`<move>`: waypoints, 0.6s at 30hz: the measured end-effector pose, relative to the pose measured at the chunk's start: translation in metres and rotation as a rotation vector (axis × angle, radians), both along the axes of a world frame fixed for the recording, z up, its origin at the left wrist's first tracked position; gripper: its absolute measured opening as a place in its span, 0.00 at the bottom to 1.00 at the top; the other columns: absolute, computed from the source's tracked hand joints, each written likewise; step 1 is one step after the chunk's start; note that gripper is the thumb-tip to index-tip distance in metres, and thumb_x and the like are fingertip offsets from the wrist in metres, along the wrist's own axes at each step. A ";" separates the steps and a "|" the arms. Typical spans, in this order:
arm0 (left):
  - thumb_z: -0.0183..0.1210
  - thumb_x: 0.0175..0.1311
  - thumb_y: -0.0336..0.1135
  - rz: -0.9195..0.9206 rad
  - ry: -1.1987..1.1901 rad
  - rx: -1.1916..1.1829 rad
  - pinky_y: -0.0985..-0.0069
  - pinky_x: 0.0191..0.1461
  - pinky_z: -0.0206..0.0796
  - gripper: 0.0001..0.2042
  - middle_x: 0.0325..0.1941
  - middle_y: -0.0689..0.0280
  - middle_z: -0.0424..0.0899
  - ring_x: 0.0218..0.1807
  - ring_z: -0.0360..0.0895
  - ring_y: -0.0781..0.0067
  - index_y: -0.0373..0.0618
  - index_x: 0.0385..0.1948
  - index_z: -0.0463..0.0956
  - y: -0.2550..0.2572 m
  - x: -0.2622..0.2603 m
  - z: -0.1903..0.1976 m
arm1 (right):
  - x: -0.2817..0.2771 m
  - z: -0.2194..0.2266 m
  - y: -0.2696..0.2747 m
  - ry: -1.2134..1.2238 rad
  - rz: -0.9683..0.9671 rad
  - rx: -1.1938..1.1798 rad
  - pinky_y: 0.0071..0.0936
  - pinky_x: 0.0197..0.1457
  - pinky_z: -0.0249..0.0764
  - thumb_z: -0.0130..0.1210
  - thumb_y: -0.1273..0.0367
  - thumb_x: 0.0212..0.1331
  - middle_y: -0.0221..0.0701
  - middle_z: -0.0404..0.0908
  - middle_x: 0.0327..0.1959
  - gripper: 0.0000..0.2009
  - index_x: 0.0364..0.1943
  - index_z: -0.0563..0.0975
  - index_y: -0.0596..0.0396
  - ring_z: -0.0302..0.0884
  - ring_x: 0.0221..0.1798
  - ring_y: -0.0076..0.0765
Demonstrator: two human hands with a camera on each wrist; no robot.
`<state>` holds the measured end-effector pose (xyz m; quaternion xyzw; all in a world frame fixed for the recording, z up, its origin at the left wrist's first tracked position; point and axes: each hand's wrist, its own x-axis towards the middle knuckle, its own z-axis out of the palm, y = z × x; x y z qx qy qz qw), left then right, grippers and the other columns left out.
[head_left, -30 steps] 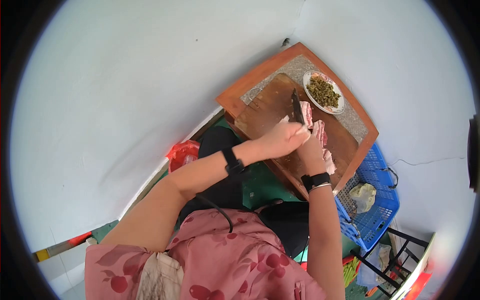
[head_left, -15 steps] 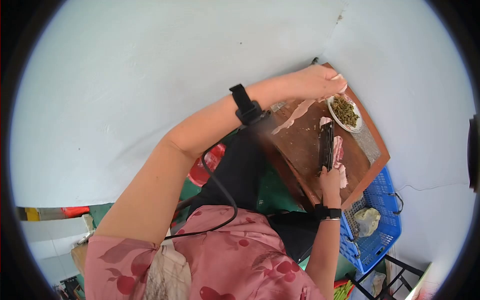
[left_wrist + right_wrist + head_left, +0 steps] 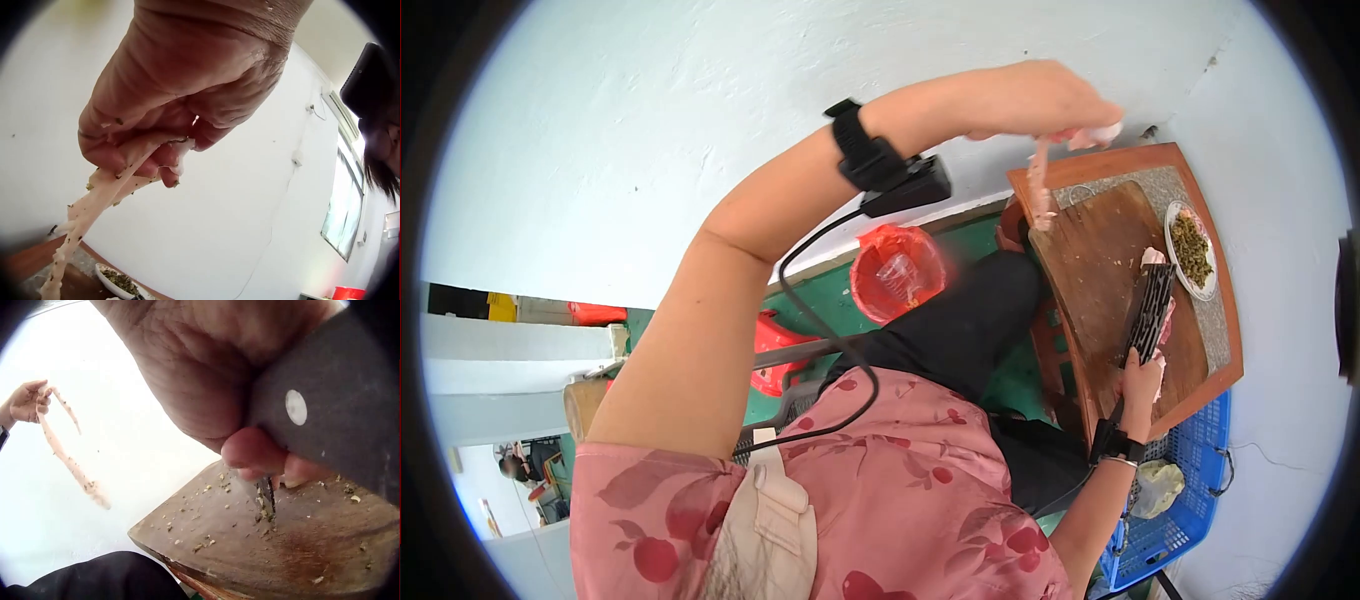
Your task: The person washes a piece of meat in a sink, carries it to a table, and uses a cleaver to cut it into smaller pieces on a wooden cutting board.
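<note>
My left hand (image 3: 1040, 100) is raised over the table's far left corner, its fingers pinching a pale strip of meat fat (image 3: 1040, 185). The strip hangs down, flecked with green bits, and in the right wrist view two lengths dangle from the left hand (image 3: 30, 403). My right hand (image 3: 1140, 385) grips a knife by its handle (image 3: 337, 394). Its dark patterned blade (image 3: 1150, 310) lies over pieces of pink-and-white pork (image 3: 1167, 325), partly hiding them. Under these is a wooden cutting board (image 3: 1090, 260), strewn with green crumbs (image 3: 203, 545).
A plate (image 3: 1210, 285) of chopped greens (image 3: 1192, 252) stands beyond the board on the wooden table (image 3: 1232, 345). Below the table's right end is a blue basket (image 3: 1200, 520) with a plastic bag (image 3: 1158, 488). A bucket lined with a red bag (image 3: 865, 285) stands on the floor to the left.
My left hand has moved away from the right hand, up and outward, drawing the strip off the board. My right hand stays by the pork with the knife. The head view has swung left.
</note>
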<state>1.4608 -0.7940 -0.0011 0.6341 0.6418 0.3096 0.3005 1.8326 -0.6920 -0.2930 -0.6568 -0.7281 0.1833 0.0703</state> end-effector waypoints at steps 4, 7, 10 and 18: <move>0.44 0.67 0.50 -0.037 -0.096 -0.195 0.80 0.36 0.64 0.22 0.27 0.68 0.77 0.28 0.71 0.78 0.41 0.25 0.78 -0.039 -0.020 -0.027 | -0.009 0.021 -0.008 0.184 -0.062 -0.108 0.35 0.19 0.65 0.55 0.61 0.56 0.40 0.71 0.18 0.19 0.41 0.64 0.62 0.71 0.17 0.40; 0.44 0.67 0.48 -0.011 -0.231 -0.424 0.75 0.40 0.69 0.21 0.30 0.67 0.79 0.30 0.77 0.74 0.39 0.25 0.76 -0.057 -0.039 -0.072 | 0.011 -0.020 0.004 0.159 0.089 0.185 0.31 0.12 0.63 0.55 0.62 0.56 0.37 0.70 0.15 0.19 0.40 0.64 0.63 0.69 0.10 0.34; 0.42 0.65 0.49 -0.022 -0.103 -0.479 0.69 0.29 0.70 0.24 0.20 0.60 0.78 0.20 0.79 0.67 0.40 0.20 0.77 -0.084 -0.055 -0.154 | 0.025 -0.046 0.016 0.092 0.291 0.471 0.31 0.13 0.63 0.55 0.62 0.56 0.39 0.71 0.17 0.20 0.41 0.64 0.64 0.70 0.10 0.34; 0.51 0.56 0.52 0.054 0.473 -0.828 0.61 0.49 0.68 0.23 0.45 0.52 0.80 0.47 0.76 0.52 0.40 0.39 0.79 -0.126 -0.092 -0.307 | -0.003 0.012 -0.006 0.100 0.025 -0.012 0.38 0.22 0.69 0.52 0.57 0.57 0.44 0.73 0.13 0.21 0.26 0.73 0.68 0.74 0.16 0.48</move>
